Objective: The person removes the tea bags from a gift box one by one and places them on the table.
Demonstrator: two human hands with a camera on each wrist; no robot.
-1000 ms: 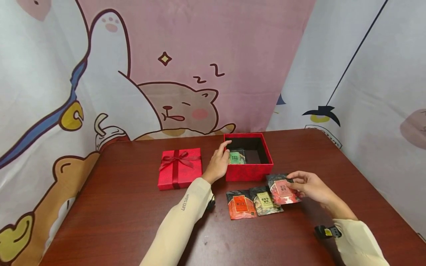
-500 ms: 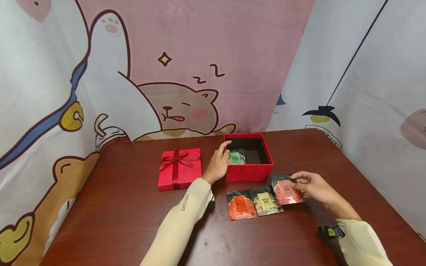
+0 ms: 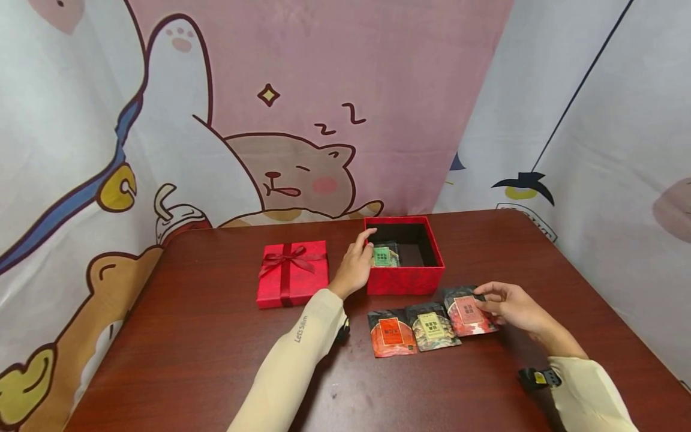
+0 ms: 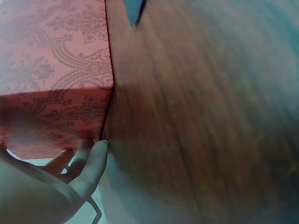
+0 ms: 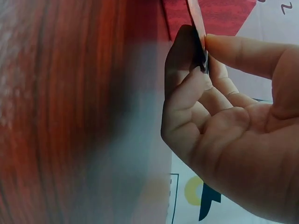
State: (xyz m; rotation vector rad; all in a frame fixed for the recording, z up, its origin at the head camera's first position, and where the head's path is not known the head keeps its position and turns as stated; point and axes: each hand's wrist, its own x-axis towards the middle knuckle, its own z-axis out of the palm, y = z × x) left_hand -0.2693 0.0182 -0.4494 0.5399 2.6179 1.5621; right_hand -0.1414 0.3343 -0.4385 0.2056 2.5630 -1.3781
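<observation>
My left hand (image 3: 353, 267) rests against the left side of the open red box (image 3: 405, 281), its fingers at the wall and rim; the left wrist view shows fingertips touching the patterned wall (image 4: 56, 114). Inside the box, at the left, lies a green-labelled packet (image 3: 383, 257). My right hand (image 3: 513, 306) pinches the right edge of a pink-labelled packet (image 3: 468, 312) between thumb and fingers. In the right wrist view that packet (image 5: 198, 23) appears edge-on in the hand (image 5: 224, 116). Beside it are a yellow-labelled packet (image 3: 432, 327) and an orange-labelled packet (image 3: 391, 333).
A red lid (image 3: 294, 273) with a ribbon bow lies left of the box. The brown table (image 3: 216, 342) extends in front of both arms. Behind it hangs a curtain (image 3: 410, 108) printed with cartoon animals.
My right hand has moved slightly right with the pink-labelled packet, which now lies farther from the orange one and shows more of the yellow-labelled packet. The left hand keeps its place at the box.
</observation>
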